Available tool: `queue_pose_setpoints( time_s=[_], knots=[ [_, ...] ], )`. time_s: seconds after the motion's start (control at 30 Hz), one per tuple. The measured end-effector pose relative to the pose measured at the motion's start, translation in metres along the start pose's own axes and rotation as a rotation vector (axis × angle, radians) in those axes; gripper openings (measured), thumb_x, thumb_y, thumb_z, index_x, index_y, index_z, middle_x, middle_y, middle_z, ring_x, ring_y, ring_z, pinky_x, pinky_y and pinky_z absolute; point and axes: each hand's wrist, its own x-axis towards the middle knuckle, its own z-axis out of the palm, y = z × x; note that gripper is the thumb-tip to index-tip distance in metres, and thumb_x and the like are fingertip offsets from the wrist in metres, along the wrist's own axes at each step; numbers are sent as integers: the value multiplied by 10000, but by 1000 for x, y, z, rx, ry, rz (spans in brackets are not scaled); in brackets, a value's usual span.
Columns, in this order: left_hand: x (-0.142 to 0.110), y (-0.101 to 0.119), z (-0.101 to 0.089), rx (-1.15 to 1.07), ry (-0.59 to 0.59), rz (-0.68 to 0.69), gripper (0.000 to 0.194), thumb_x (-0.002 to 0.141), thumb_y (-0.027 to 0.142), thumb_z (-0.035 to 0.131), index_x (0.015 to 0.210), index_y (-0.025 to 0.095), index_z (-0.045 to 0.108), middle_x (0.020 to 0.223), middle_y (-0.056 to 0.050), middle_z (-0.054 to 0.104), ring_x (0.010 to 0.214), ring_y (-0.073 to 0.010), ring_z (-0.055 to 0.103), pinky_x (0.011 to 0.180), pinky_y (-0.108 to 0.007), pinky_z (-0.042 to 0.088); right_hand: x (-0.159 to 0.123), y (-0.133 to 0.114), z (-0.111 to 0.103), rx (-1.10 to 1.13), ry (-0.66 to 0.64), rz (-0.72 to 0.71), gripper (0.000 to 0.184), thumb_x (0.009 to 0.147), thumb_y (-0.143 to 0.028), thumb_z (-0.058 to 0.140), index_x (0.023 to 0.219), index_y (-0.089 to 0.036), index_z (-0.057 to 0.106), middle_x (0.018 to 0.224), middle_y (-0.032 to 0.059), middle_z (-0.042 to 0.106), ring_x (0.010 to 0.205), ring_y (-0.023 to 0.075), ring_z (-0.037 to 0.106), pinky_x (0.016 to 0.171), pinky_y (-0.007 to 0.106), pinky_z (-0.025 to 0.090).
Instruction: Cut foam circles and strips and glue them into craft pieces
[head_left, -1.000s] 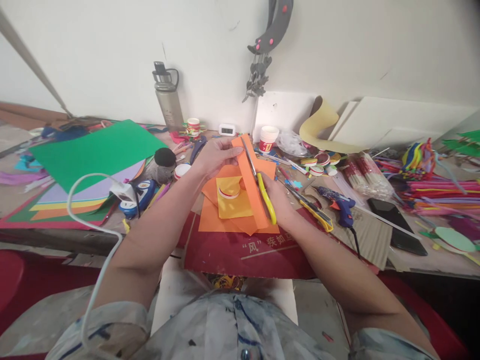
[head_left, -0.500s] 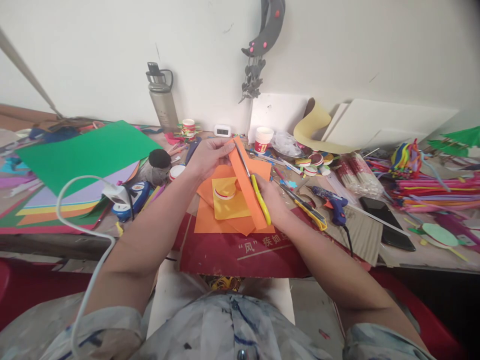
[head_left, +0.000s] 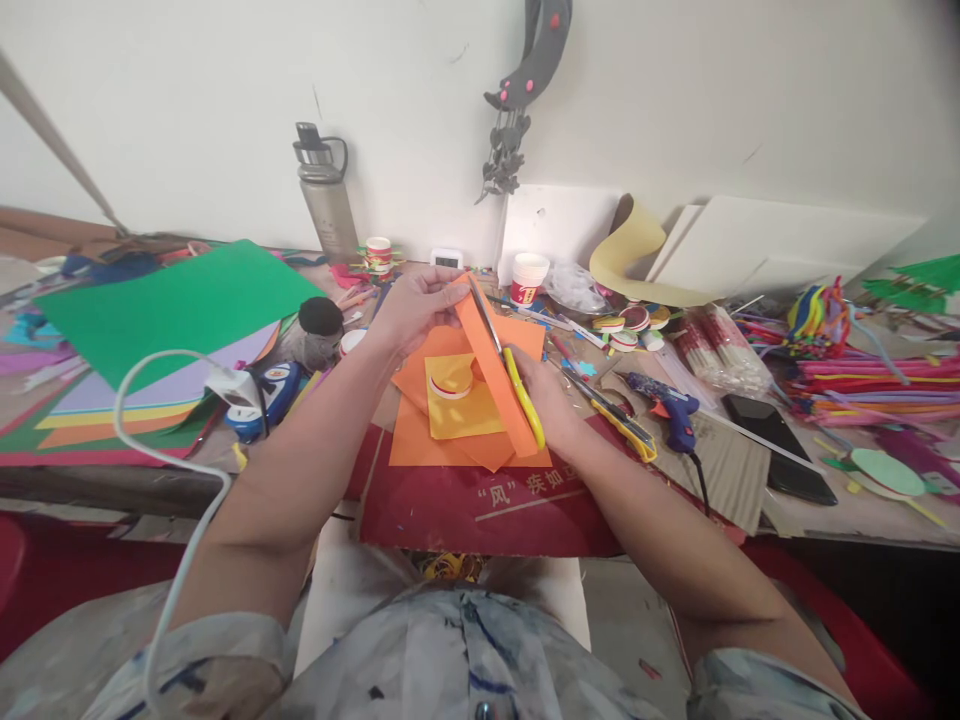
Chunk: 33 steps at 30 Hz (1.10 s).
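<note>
L hand (head_left: 420,308) pinching far end of orange paper strip (head_left: 492,372); R hand (head_left: 549,392) gripping yellow-handled scissors (head_left: 523,390), blades lengthwise along strip, w/ yellow sheet (head_left: 457,422) & red board (head_left: 450,515) below

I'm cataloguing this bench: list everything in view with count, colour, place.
Strip: one, orange, centre
Scissors: one, yellow-handled, against strip
Yellow sheet: one, yellow, on orange sheets
Orange sheets: two or more, orange, on red board
Red board: one, red, front centre
Green sheet: one, green, left
Bottle: one, grey, back left
Paper cup: at least one, white-red, back centre
White boards: several, white, back right
Hanging ornament: one, grey, on wall
Glue gun: one, blue, right
Cutter: one, yellow, beside glue gun
Phone: one, black, right
Fuzzy stems: many, mixed, far right
Cable: one, white, front left
Other clutter: uncountable, mixed, throughout
Left hand: one, bare, holding strip
Right hand: one, bare, holding scissors
</note>
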Motion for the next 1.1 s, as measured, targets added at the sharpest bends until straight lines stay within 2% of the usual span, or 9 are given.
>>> queue_pose_setpoints(
  time_s=[0.13, 0.27, 0.37, 0.5, 0.67, 0.8, 1.0, 1.1],
  knots=[
    [0, 2, -1, 8, -42, 16, 533, 624, 475, 1056, 913, 120, 784, 820, -49, 790, 672, -110, 713, 618, -204, 596, 0, -2, -1, -4, 1, -5, 198, 939, -421, 628, 967, -226, 617, 980, 66, 788, 941, 262, 709, 803, 353, 539],
    [-1, 4, -2, 27, -17, 41, 571, 656, 401, 1045, 1110, 157, 800, 815, -24, 788, 671, -122, 723, 622, -212, 589, 0, -1, -1, -15, 0, -3, 176, 943, -405, 618, 977, -233, 609, 962, 61, 776, 945, 259, 702, 811, 352, 531],
    [-2, 7, -4, 27, -58, 43, 664, 635, 422, 1057, 1198, 182, 798, 794, -10, 781, 654, -131, 724, 599, -220, 578, 0, 0, -1, -33, 4, -24, 149, 925, -381, 590, 947, -233, 584, 874, 43, 731, 845, 233, 676, 755, 334, 522],
    [-4, 11, -4, 46, -108, 25, 672, 615, 484, 1063, 1162, 186, 811, 851, -29, 808, 694, -148, 754, 608, -225, 581, -1, 0, 0, -82, 19, -42, 97, 904, -331, 551, 932, -238, 557, 793, 17, 672, 711, 187, 601, 686, 306, 504],
    [-5, 13, -3, 49, -105, 29, 641, 621, 455, 1067, 1133, 170, 808, 852, -36, 806, 706, -152, 763, 609, -224, 575, -1, -4, 1, -110, 18, -23, 62, 923, -313, 527, 916, -252, 537, 827, 32, 691, 727, 195, 635, 730, 316, 538],
    [-5, 12, -3, 52, -103, 31, 646, 615, 477, 1067, 1124, 175, 809, 881, -42, 818, 722, -155, 767, 621, -228, 584, -1, -6, 2, -104, 21, -7, 102, 955, -340, 513, 890, -264, 493, 791, 21, 660, 708, 189, 641, 744, 317, 547],
    [-5, 13, -2, 44, -110, 39, 678, 593, 486, 1075, 1122, 160, 803, 896, -50, 822, 715, -150, 761, 616, -231, 581, 0, -6, 1, -111, 14, -42, 103, 937, -358, 502, 924, -256, 500, 773, 16, 633, 692, 190, 634, 717, 327, 547],
    [-5, 13, -1, 52, -101, 35, 661, 603, 484, 1070, 1112, 163, 797, 903, -55, 827, 728, -160, 772, 616, -230, 578, -1, -6, 1, -123, 14, -5, 73, 943, -327, 505, 923, -257, 507, 775, 16, 650, 704, 191, 647, 723, 321, 548]
  ],
)
